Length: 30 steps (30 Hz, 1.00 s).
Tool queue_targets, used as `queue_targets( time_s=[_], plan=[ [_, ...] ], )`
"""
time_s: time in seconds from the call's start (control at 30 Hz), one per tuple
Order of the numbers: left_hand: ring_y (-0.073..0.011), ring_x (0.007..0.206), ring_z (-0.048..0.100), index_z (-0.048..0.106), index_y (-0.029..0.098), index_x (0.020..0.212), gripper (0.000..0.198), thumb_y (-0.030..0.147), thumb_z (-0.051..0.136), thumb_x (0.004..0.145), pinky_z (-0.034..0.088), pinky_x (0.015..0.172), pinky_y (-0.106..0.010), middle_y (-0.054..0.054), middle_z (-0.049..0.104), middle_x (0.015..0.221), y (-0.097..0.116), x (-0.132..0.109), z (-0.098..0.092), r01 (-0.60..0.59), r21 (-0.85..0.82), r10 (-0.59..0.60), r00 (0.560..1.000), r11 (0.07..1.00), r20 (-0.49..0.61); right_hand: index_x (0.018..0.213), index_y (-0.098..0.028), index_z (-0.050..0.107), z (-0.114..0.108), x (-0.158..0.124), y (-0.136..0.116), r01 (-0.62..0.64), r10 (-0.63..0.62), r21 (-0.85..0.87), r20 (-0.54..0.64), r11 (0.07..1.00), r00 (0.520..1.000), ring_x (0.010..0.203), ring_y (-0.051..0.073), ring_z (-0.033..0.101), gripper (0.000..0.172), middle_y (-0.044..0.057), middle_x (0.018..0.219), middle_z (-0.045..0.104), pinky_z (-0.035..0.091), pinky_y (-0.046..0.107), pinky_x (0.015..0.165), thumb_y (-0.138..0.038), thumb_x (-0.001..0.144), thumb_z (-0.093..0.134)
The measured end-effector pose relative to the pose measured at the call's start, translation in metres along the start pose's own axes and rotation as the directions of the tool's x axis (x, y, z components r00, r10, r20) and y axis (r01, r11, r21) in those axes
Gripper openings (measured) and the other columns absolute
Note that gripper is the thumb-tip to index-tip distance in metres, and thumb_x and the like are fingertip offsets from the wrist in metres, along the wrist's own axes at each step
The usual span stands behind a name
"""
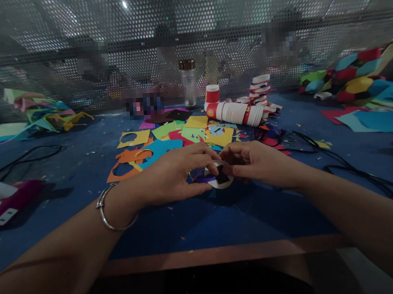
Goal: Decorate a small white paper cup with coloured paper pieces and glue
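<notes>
Evidently the round white piece [214, 181] is gripped from both sides for steadiness: it sits between the two hands over the table [187, 222], and whether it touches the cloth beneath is hard to tell. The left hand [213, 179] has thumb and index finger parted only a little, the thumb at the near left edge and the index finger over the face. The right hand [232, 165] is nearly closed, thumb and fingertips pinching the opposite edge. A black square [222, 175] lies on the piece's face, probably tilted toward the wearer so that it can be watched; whether it is fixed there cannot be told.

Just beyond the left hand, blue paper [163, 148], orange paper [127, 156] and a yellow sheet [143, 136] with a round hole overlap in a heap, likely left there to be within easy reach. Beyond the right hand, a row of nested cups [234, 112] lies sideways, perhaps because so long a stack would topple; one red-and-white cup [212, 94] stands upright by its left end. Farther beyond both hands stands a glass bottle [189, 86], seemingly out of the elbows' way.
</notes>
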<state>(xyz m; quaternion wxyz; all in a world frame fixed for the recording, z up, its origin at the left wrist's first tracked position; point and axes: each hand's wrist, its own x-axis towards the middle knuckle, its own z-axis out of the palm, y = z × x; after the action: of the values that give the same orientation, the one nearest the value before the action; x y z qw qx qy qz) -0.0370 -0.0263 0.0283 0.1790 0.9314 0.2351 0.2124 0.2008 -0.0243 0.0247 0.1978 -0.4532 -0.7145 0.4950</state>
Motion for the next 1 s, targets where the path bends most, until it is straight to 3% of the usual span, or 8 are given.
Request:
queue_targets(
  time_s=[0.3, 0.47, 0.63, 0.87, 0.93, 1.0],
  plan=[
    [-0.0197, 0.108, 0.066, 0.067, 0.021, 0.105, 0.02, 0.024, 0.074, 0.086, 0.051, 0.093, -0.032, -0.004, 0.07, 0.116, -0.003, -0.001, -0.007, 0.042, -0.028, -0.042, 0.999, 0.999, 0.023, 0.105, -0.021, 0.064, 0.0, -0.001, 0.0, 0.021, -0.022, -0.028, -0.025, 0.999, 0.999, 0.068, 0.014, 0.063, 0.032, 0.002, 0.082, 0.07, 0.052, 0.025, 0.054, -0.042, 0.082, 0.073],
    [-0.0198, 0.105, 0.067, 0.065, 0.023, 0.111, 0.029, 0.027, 0.075, 0.084, 0.051, 0.091, -0.031, -0.002, 0.072, 0.115, -0.006, -0.002, -0.012, 0.154, -0.071, -0.143, 0.979, 0.986, 0.145, 0.102, -0.019, 0.065, -0.008, -0.003, -0.003, 0.055, -0.07, -0.126, -0.119, 0.99, 0.99, 0.059, 0.011, 0.059, 0.028, 0.0, 0.074, 0.065, 0.051, 0.026, 0.054, -0.042, 0.087, 0.068],
    [-0.0188, 0.104, 0.067, 0.066, 0.024, 0.112, 0.026, 0.028, 0.073, 0.086, 0.049, 0.089, -0.028, -0.001, 0.072, 0.115, -0.008, -0.004, -0.01, 0.17, -0.026, -0.161, 0.965, 0.985, 0.209, 0.095, -0.02, 0.067, -0.011, -0.002, -0.002, 0.064, -0.097, -0.23, -0.136, 0.971, 0.986, 0.059, 0.012, 0.058, 0.023, 0.0, 0.073, 0.064, 0.048, 0.025, 0.052, -0.042, 0.088, 0.066],
    [-0.0205, 0.106, 0.065, 0.063, 0.024, 0.118, 0.036, 0.022, 0.064, 0.082, 0.049, 0.092, -0.029, -0.003, 0.07, 0.119, -0.019, -0.011, -0.028, 0.187, 0.078, -0.198, 0.962, 0.979, 0.187, 0.093, -0.02, 0.068, -0.012, -0.001, 0.003, 0.105, -0.18, -0.383, -0.165, 0.918, 0.97, 0.062, 0.014, 0.056, 0.024, 0.0, 0.073, 0.063, 0.043, 0.028, 0.059, -0.042, 0.088, 0.061],
    [-0.022, 0.104, 0.066, 0.064, 0.022, 0.114, 0.031, 0.029, 0.06, 0.084, 0.05, 0.091, -0.032, -0.004, 0.071, 0.115, -0.028, -0.013, -0.04, 0.251, 0.136, -0.264, 0.961, 0.958, 0.087, 0.093, -0.019, 0.069, -0.012, -0.001, 0.004, 0.111, -0.199, -0.416, -0.177, 0.903, 0.964, 0.063, 0.014, 0.055, 0.024, 0.001, 0.074, 0.064, 0.042, 0.029, 0.06, -0.041, 0.088, 0.06],
    [-0.0249, 0.103, 0.066, 0.064, 0.021, 0.112, 0.031, 0.035, 0.057, 0.084, 0.05, 0.092, -0.037, -0.007, 0.071, 0.114, -0.042, -0.017, -0.05, 0.361, 0.227, -0.361, 0.932, 0.905, -0.043, 0.094, -0.019, 0.069, -0.012, -0.001, 0.004, 0.105, -0.205, -0.438, -0.187, 0.893, 0.961, 0.064, 0.015, 0.055, 0.024, 0.002, 0.075, 0.064, 0.042, 0.029, 0.06, -0.04, 0.089, 0.059]
  ],
)
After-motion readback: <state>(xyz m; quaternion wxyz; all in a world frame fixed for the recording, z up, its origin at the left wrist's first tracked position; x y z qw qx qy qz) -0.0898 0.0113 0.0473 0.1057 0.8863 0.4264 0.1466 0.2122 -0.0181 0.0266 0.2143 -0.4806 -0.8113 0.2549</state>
